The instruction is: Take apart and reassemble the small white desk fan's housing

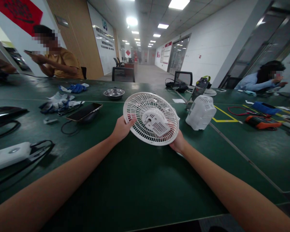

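Note:
Both of my hands hold a round white fan grille (157, 138) tilted above the green table (135, 187). It has slotted rings, a solid hub and a thin metal shaft at its centre. My left hand (122, 128) grips the left rim, with the thumb over the front edge. On the lower right rim, my right hand (178, 141) is closed, its fingers partly hidden behind the grille. To the right of the grille stands a white plastic housing (200, 112) with vent slots.
Left lie a phone (85, 111), work gloves (56, 102) and a white power bank-like device (11, 156) with black cable. A metal bowl (114, 93) sits behind. Rightward are a cordless tool (198, 90), an orange meter (263, 122) and a blue tray (265, 108). Two people sit across.

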A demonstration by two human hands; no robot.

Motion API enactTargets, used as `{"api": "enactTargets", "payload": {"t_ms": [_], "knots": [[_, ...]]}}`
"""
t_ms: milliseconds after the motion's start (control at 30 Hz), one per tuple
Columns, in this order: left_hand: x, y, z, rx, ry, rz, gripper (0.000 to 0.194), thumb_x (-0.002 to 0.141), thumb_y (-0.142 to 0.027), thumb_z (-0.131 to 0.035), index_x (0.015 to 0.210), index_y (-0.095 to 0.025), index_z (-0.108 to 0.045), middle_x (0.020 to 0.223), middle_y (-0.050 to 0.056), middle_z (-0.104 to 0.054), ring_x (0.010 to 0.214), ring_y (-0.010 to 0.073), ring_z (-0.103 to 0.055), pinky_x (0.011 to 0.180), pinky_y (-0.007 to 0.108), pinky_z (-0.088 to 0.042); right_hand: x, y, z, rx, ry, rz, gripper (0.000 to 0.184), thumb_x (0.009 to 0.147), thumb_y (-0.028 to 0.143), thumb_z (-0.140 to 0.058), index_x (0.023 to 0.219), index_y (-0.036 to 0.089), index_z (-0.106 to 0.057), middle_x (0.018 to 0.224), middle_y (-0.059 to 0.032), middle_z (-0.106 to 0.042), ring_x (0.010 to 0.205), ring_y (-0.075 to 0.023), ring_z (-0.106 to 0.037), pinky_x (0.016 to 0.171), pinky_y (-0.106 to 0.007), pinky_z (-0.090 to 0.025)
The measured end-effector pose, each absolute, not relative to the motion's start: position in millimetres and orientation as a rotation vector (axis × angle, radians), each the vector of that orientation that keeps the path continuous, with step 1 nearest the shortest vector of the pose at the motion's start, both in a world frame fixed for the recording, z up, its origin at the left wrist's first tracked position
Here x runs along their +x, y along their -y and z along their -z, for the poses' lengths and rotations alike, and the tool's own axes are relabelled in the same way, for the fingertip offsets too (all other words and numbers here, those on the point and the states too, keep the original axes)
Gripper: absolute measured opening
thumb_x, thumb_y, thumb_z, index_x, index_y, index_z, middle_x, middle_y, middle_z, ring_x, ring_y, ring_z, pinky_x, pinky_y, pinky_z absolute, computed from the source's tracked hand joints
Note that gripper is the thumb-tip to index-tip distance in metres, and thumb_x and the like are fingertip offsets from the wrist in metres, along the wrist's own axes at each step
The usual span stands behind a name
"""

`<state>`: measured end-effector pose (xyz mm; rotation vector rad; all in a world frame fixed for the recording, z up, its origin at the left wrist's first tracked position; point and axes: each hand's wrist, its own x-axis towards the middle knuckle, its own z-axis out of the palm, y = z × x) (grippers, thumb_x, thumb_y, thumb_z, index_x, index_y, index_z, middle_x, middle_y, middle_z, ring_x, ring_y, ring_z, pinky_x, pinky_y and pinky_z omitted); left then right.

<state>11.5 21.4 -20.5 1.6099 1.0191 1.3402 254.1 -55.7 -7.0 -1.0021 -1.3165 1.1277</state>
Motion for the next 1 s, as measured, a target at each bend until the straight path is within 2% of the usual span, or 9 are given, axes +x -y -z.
{"api": "enactTargets", "payload": {"t_ms": [100, 200, 267, 333, 433, 533, 667, 867, 1000], "knots": [[8.3, -32.6, 25.6, 1.308, -0.923, -1.293, 0.024, 0.084, -0.033, -0.065, 0.102, -0.017, -0.065, 0.091, 0.005, -0.071, 0.075, 0.0184, -0.066, 0.059, 0.027, -0.052, 262.6, 53.9, 4.9, -0.984, 1.153, -1.005, 0.038, 0.083, 0.059, -0.062, 0.099, 0.028, -0.049, 0.085, 0.0011, -0.062, 0.075, -0.0194, -0.061, 0.061, -0.030, -0.050], [2.4, -37.6, 26.1, 1.088, -0.847, -1.179, 0.029, 0.089, -0.040, -0.053, 0.090, -0.014, -0.066, 0.080, 0.008, -0.068, 0.068, 0.0181, -0.064, 0.059, 0.029, -0.052, 271.4, 55.3, -0.2, -1.043, 1.235, -0.892, 0.038, 0.081, 0.054, -0.069, 0.095, 0.028, -0.045, 0.072, 0.0056, -0.054, 0.059, -0.0143, -0.050, 0.052, -0.025, -0.038], [-1.1, -36.1, 23.6, 1.033, -0.777, -1.086, 0.043, 0.092, -0.052, -0.048, 0.092, -0.014, -0.068, 0.084, 0.012, -0.071, 0.074, 0.0224, -0.068, 0.066, 0.034, -0.055, 274.1, 57.0, -1.7, -1.058, 1.322, -0.832, 0.038, 0.082, 0.052, -0.070, 0.096, 0.028, -0.044, 0.072, 0.0058, -0.052, 0.059, -0.0134, -0.048, 0.052, -0.025, -0.035], [-3.7, -32.5, 20.1, 0.999, -0.707, -1.014, 0.054, 0.091, -0.063, -0.046, 0.105, -0.015, -0.068, 0.095, 0.015, -0.074, 0.089, 0.0282, -0.071, 0.076, 0.040, -0.057, 274.6, 58.4, -0.8, -1.062, 1.423, -0.753, 0.039, 0.082, 0.051, -0.070, 0.096, 0.028, -0.043, 0.078, 0.0045, -0.053, 0.063, -0.0138, -0.049, 0.057, -0.027, -0.038], [-6.7, -28.7, 16.3, 0.956, -0.676, -0.866, 0.065, 0.088, -0.071, -0.046, 0.112, -0.014, -0.066, 0.101, 0.019, -0.074, 0.103, 0.0347, -0.071, 0.086, 0.046, -0.056, 274.0, 59.5, 2.2, -1.120, 1.610, -0.593, 0.040, 0.081, 0.051, -0.073, 0.097, 0.027, -0.045, 0.085, 0.0025, -0.055, 0.070, -0.0147, -0.049, 0.065, -0.029, -0.040], [-9.0, -29.7, 15.2, 0.882, -0.711, -0.770, 0.054, 0.090, -0.060, -0.053, 0.109, -0.011, -0.067, 0.095, 0.019, -0.075, 0.098, 0.0343, -0.073, 0.087, 0.046, -0.057, 274.5, 59.8, 2.5, -1.186, 1.759, -0.465, 0.041, 0.081, 0.052, -0.073, 0.098, 0.025, -0.046, 0.085, 0.0015, -0.056, 0.071, -0.0154, -0.049, 0.067, -0.030, -0.039], [-8.9, -32.4, 14.0, 0.779, -0.742, -0.769, 0.032, 0.093, -0.034, -0.056, 0.109, -0.009, -0.069, 0.097, 0.016, -0.076, 0.088, 0.0265, -0.075, 0.088, 0.041, -0.059, 276.8, 59.6, -1.8, -1.231, 1.868, -0.366, 0.041, 0.082, 0.055, -0.071, 0.095, 0.025, -0.046, 0.083, 0.0005, -0.056, 0.072, -0.0169, -0.051, 0.068, -0.032, -0.039], [-5.1, -30.7, 11.4, 0.770, -0.741, -0.730, 0.024, 0.091, -0.022, -0.058, 0.107, -0.009, -0.070, 0.101, 0.018, -0.076, 0.090, 0.0251, -0.075, 0.091, 0.040, -0.059, 279.0, 58.6, -5.6, -1.257, 2.040, -0.343, 0.049, 0.075, 0.059, -0.076, 0.095, 0.024, -0.049, 0.090, -0.0022, -0.059, 0.075, -0.0188, -0.053, 0.072, -0.034, -0.042], [-3.5, -30.0, 11.6, 0.750, -0.768, -0.742, 0.022, 0.092, -0.021, -0.059, 0.106, -0.009, -0.070, 0.103, 0.018, -0.076, 0.089, 0.0250, -0.076, 0.089, 0.039, -0.061, 287.1, 53.1, -5.2, -1.198, 2.052, -0.285, 0.041, 0.084, 0.056, -0.066, 0.105, 0.024, -0.052, 0.100, -0.0061, -0.062, 0.088, -0.0231, -0.058, 0.081, -0.037, -0.046]]}}
